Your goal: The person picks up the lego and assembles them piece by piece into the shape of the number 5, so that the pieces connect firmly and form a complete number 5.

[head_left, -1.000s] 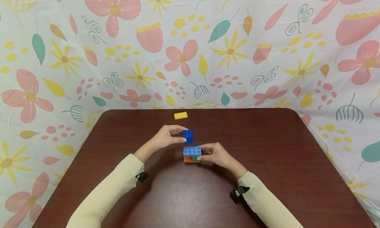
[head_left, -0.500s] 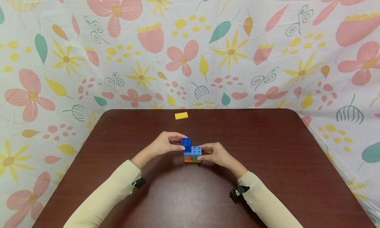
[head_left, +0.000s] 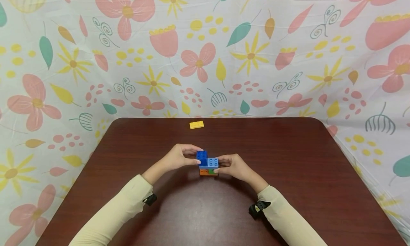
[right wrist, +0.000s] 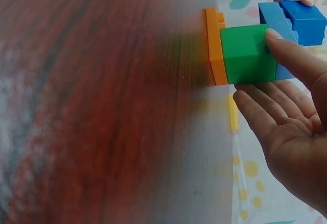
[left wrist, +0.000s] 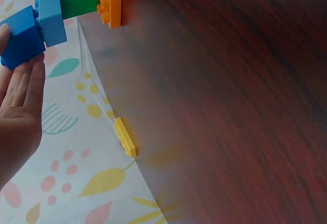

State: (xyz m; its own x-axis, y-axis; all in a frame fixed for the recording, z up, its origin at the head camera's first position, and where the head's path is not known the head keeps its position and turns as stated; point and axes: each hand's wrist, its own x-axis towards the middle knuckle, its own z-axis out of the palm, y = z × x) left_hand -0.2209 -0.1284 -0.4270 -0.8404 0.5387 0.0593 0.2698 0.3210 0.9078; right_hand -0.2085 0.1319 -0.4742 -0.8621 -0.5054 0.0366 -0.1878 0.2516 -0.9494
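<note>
My left hand (head_left: 182,156) pinches a dark blue building block (left wrist: 21,36) between thumb and fingers. That block sits over the left half of a light blue brick (head_left: 213,162); whether it is fully pressed down I cannot tell. Below the light blue brick is a green block (right wrist: 249,54), on the right part of a flat orange brick (right wrist: 215,50) at the base. The orange brick's left studs are bare in the head view. My right hand (head_left: 236,166) holds the stack from the right, its thumb across the green block and the light blue brick's edge.
A thin yellow brick (head_left: 196,124) lies alone near the far edge of the dark brown table (head_left: 288,160). Behind the table hangs a flower-patterned cloth (head_left: 205,82).
My left hand has brought the dark blue block down and toward me, from behind the stack onto the light blue brick's left half. My right hand has stayed on the stack.
</note>
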